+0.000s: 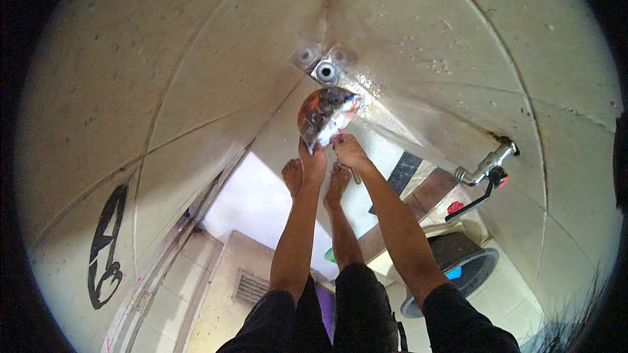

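Note:
A shiny, rounded metal thing [320, 114], with dark and orange patches on its curved face, is held out before me; its exact kind does not show. My left hand [313, 158] closes on its near edge. At its right side is my right hand [350, 150], closed in a grip. A short thin handle end [356, 177] sticks out below the right hand; whether it belongs to the metal thing, I cannot tell. A round grey fitting [326, 72] sits in the corner just beyond the metal thing.
A metal tap [487, 165] with a dark lever juts from the right wall. Beneath it stands a dark bucket [487, 267] with something blue [453, 273] inside. My bare feet [338, 181] are on the pale floor [252, 199]. Tiled walls meet ahead.

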`<control>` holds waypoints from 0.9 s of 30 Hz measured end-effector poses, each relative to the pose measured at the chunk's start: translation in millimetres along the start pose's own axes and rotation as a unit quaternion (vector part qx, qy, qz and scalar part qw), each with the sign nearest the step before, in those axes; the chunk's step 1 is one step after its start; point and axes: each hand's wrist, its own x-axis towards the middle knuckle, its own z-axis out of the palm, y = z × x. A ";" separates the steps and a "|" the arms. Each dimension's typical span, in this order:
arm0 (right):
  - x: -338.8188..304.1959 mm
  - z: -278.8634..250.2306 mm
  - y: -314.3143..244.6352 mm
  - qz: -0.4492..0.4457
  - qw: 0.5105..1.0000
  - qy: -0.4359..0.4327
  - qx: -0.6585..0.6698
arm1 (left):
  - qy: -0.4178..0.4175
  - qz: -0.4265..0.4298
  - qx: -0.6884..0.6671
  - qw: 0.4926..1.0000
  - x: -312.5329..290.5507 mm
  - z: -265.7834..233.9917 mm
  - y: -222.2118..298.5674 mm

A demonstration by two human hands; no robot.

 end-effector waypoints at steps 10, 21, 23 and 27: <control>-28.1 13.6 -42.2 0.145 0.943 -0.161 0.253 | 0.000 -0.115 0.385 0.916 6.3 -25.4 5.2; 0.3 -26.0 -55.5 -0.028 0.979 0.051 -0.194 | 0.005 0.088 0.063 0.994 47.0 -41.5 -96.3; 4.8 -20.3 -48.5 -0.048 0.984 0.040 -0.165 | 0.022 0.103 0.111 0.988 48.7 -49.6 -106.3; -2.2 -3.9 -34.3 -0.056 0.983 -0.034 -0.170 | 0.103 0.129 0.314 0.935 39.9 -54.0 -110.1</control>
